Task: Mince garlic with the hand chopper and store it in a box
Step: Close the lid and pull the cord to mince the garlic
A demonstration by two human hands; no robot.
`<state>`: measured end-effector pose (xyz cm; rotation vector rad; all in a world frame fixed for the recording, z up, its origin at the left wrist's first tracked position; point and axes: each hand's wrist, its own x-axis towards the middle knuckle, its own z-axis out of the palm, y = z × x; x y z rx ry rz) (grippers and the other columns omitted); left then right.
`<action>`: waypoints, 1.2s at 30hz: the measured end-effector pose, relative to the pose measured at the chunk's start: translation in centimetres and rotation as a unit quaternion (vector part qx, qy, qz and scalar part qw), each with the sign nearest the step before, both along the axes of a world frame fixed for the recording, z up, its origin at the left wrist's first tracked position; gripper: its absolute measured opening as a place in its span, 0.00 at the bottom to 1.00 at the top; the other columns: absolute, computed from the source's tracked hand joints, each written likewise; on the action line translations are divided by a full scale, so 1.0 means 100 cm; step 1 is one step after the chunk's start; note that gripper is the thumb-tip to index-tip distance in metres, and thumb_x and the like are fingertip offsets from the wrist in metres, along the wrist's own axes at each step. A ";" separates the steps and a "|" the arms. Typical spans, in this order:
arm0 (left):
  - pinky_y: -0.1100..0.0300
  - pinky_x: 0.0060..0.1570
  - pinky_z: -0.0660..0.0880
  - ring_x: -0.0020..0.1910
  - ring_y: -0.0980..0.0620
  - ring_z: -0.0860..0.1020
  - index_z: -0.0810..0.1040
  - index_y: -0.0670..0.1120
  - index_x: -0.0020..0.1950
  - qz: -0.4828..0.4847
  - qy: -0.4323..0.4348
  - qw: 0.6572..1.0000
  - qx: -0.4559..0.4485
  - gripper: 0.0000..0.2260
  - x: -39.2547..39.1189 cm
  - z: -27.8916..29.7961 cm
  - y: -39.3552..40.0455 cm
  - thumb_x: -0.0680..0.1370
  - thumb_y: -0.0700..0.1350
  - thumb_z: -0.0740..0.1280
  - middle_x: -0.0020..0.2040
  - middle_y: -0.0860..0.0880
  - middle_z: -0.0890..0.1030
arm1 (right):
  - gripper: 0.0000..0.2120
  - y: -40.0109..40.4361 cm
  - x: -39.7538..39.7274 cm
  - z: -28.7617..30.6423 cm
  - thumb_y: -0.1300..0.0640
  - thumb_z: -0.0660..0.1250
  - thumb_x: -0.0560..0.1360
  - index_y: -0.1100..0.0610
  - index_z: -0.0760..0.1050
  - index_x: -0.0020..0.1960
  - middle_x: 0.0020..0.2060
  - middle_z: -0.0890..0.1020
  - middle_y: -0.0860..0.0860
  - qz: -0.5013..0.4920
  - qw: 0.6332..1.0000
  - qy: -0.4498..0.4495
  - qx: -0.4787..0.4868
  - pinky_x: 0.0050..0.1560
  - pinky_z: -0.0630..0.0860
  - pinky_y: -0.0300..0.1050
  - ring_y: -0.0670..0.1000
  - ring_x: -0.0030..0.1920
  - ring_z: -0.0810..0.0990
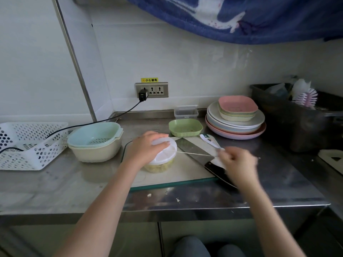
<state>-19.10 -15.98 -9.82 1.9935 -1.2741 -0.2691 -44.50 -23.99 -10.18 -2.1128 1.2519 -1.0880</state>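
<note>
The hand chopper, a clear cup with a white lid, stands on the cutting board; pale minced garlic shows through its wall. My left hand presses down on the lid. My right hand, blurred by motion, grips the pull handle, and the white cord runs taut from the lid to it. A clear lidded storage box sits against the back wall. A cleaver lies on the board under the cord, its black handle partly hidden by my right hand.
A green bowl and a white spoon lie behind the board. Stacked plates stand at right, a colander in a basin and a white basket at left. A charger cable trails from the socket.
</note>
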 end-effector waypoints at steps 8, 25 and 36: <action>0.58 0.59 0.69 0.57 0.60 0.73 0.77 0.71 0.53 -0.003 0.008 1.000 -0.010 0.13 0.002 0.000 0.002 0.69 0.66 0.66 0.55 0.69 0.72 | 0.17 -0.015 -0.022 -0.008 0.53 0.62 0.75 0.58 0.72 0.30 0.24 0.72 0.52 -0.102 0.986 0.128 -0.013 0.45 0.56 0.46 0.53 0.32 0.70; 0.59 0.59 0.67 0.59 0.59 0.72 0.77 0.68 0.55 -0.004 0.009 1.000 -0.013 0.13 0.004 -0.002 0.001 0.71 0.64 0.67 0.58 0.67 0.72 | 0.20 0.018 0.037 -0.013 0.48 0.49 0.72 0.55 0.74 0.34 0.28 0.77 0.52 -0.008 0.964 0.218 -0.150 0.44 0.53 0.47 0.56 0.33 0.71; 0.51 0.64 0.69 0.62 0.54 0.72 0.76 0.70 0.57 0.023 -0.019 1.000 -0.001 0.22 0.007 -0.004 0.000 0.66 0.71 0.60 0.61 0.66 0.72 | 0.13 0.022 0.030 -0.022 0.57 0.62 0.67 0.56 0.70 0.24 0.18 0.72 0.53 -0.060 0.954 0.231 -0.182 0.38 0.53 0.49 0.55 0.21 0.65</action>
